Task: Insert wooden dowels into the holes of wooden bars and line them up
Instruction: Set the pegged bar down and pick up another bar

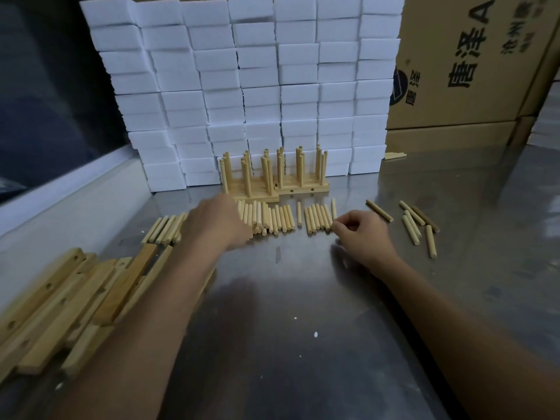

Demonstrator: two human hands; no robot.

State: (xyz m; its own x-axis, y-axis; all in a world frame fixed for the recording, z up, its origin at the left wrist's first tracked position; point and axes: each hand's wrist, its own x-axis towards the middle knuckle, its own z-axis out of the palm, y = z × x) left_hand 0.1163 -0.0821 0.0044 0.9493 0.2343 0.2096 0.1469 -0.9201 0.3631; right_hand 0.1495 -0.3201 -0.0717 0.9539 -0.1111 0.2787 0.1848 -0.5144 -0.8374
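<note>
- On the grey, reflective metal tabletop (303, 298), a long row of loose pale wooden dowels (272, 218) lies side by side in front of the person, their lengths pointing away from the camera.
- Behind that row stand two clusters of light wooden bars with dowels upright in their holes (272, 180), one cluster set a little nearer than the other; empty side holes show on the front face of the farther one.
- The left hand (216, 221) reaches over the left part of the dowel row, back of the hand up, knuckles bent; its fingertips are hidden among the dowels, so I cannot tell whether it grips one.
- The right hand (362, 234) rests just right of the row, fingers curled inward with thumb and forefinger brought together at the near end of the last dowel; whether they actually pinch it is unclear.
- A short group of dowels (165, 228) lies left of the left hand.
- Scattered darker and lighter dowels (415, 222) lie apart, at angles, further right.
- A loose pile of flat drilled wooden bars (66, 301) overlaps at the near left of the table.
- A wall of stacked white foam blocks (242, 86) rises behind the assemblies, with printed brown cardboard boxes (472, 71) to its right.
</note>
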